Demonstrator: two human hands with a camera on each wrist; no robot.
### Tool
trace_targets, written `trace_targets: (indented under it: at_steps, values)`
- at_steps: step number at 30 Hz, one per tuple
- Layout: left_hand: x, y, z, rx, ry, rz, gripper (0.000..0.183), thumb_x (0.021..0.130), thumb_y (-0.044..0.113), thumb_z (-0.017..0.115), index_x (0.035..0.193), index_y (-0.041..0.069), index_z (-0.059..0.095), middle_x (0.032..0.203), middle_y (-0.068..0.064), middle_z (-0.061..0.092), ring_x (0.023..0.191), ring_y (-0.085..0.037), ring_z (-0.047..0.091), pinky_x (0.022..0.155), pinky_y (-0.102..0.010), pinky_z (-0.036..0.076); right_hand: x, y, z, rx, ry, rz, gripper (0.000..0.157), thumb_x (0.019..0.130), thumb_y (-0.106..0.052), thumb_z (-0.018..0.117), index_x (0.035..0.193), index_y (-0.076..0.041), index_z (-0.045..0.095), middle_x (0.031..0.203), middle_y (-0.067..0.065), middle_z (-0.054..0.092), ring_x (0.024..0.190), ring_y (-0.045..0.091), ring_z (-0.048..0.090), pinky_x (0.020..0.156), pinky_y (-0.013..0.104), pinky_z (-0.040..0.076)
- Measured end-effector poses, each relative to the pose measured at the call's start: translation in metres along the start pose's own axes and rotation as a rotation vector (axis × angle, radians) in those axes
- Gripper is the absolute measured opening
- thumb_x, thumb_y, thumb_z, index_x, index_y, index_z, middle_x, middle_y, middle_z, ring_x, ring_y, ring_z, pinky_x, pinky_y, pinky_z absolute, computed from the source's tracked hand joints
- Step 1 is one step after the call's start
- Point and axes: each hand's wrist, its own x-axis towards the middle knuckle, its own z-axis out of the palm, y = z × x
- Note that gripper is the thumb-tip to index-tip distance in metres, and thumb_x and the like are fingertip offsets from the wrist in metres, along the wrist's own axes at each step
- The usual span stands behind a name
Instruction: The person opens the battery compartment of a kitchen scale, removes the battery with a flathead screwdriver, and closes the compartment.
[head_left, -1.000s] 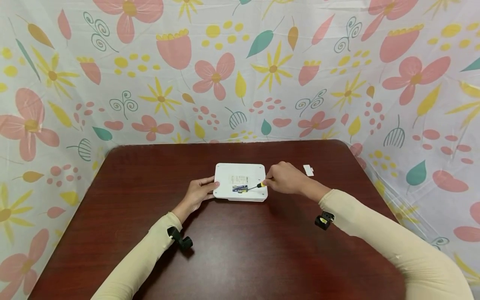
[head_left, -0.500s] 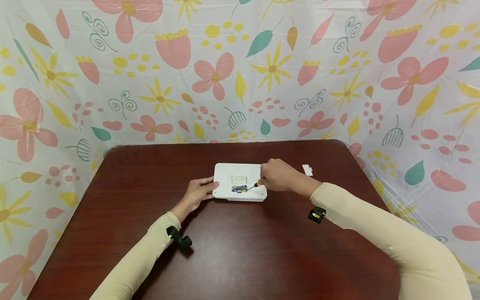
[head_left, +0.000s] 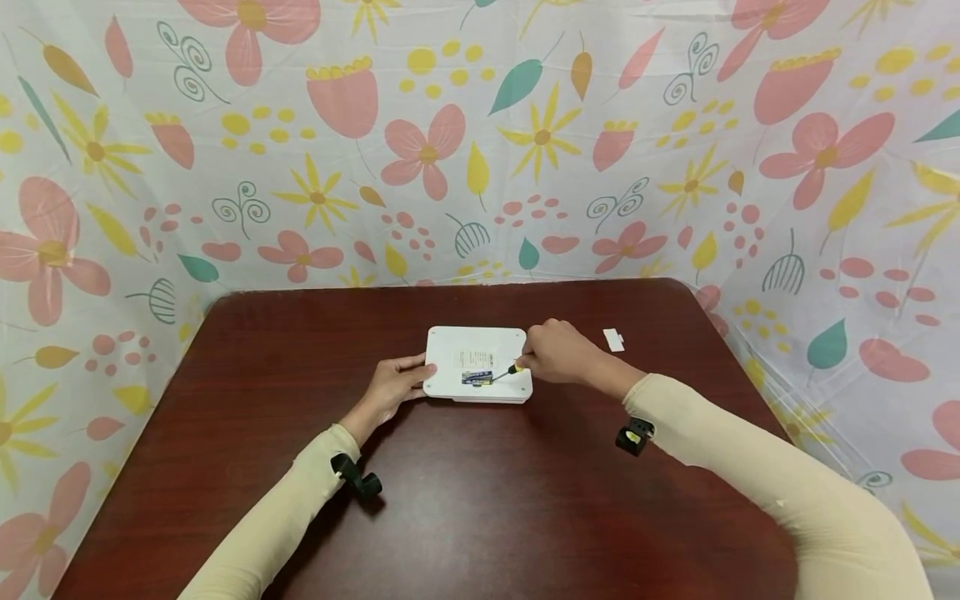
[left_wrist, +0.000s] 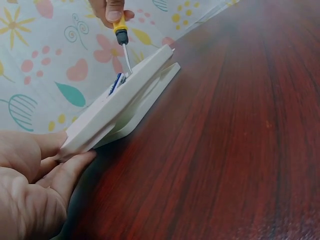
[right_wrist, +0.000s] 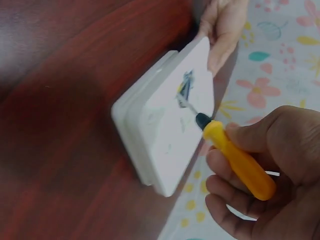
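A white flat device (head_left: 512,343) with rounded corners lies back side up, with a printed label and blue batteries (head_left: 477,377) in its open compartment. My left hand (head_left: 392,386) pinches the device's left edge, thumb on top and fingers beneath, also seen in the left wrist view. My right hand (head_left: 557,353) holds a screwdriver (right_wrist: 242,162) by its yellow and black handle. Its thin metal shaft slants down to the left, with the tip at the batteries' edge in the compartment. In the left wrist view one battery (left_wrist: 116,84) stands slightly proud of the surface.
A small white battery cover (head_left: 612,340) lies to the right, beyond the right wrist. The dark reddish-brown table (head_left: 480,500) ends against a flower-printed curtain (head_left: 480,167) at the back and sides. Black wrist mounts sit on both sleeves.
My right hand has shifted a little left with the screwdriver, whose tip stays at the compartment. The batteries seem to lie a bit flatter. My left hand keeps its hold on the device.
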Motion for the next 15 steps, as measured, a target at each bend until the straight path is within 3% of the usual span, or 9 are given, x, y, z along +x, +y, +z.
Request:
trace_targets:
  at_steps: [4,8,11,15]
  values:
    - [-0.001,0.002,0.000,-0.001,0.007,0.002,0.051,0.097,0.000,0.068,0.144,-0.009,0.051,0.133,-0.030,0.061,0.086,-0.014,0.071,0.075,-0.031,0.063,-0.007,0.015,0.009,0.080,0.013,0.033,0.020,0.096,-0.016,0.073,0.078,-0.009,0.081,0.055,-0.006,0.054,0.045,0.007,0.030,0.050,0.023,0.029]
    - [-0.001,0.002,-0.001,-0.001,0.004,0.006,0.051,0.097,0.000,0.068,0.144,-0.010,0.050,0.134,-0.031,0.060,0.087,-0.014,0.071,0.076,-0.031,0.063,-0.014,0.031,0.022,0.136,0.008,0.063,0.016,0.098,-0.018,0.071,0.096,-0.009,0.084,0.085,0.003,0.077,0.044,0.006,0.031,0.051,0.022,0.031]
    - [-0.001,0.001,-0.001,0.004,-0.001,0.004,0.052,0.097,0.001,0.068,0.144,-0.010,0.050,0.135,-0.031,0.059,0.087,-0.014,0.071,0.076,-0.031,0.063,-0.021,0.040,0.031,0.153,0.001,0.081,0.017,0.099,-0.019,0.070,0.103,-0.008,0.083,0.102,0.008,0.078,0.047,0.006,0.032,0.052,0.022,0.032]
    - [0.000,0.001,0.000,0.006,-0.002,0.008,0.052,0.097,0.001,0.069,0.144,-0.011,0.050,0.135,-0.032,0.059,0.086,-0.014,0.071,0.076,-0.031,0.063,-0.027,0.047,0.041,0.171,0.016,0.101,0.020,0.099,-0.019,0.070,0.108,-0.006,0.081,0.105,0.009,0.078,0.052,0.005,0.040,0.054,0.023,0.037]
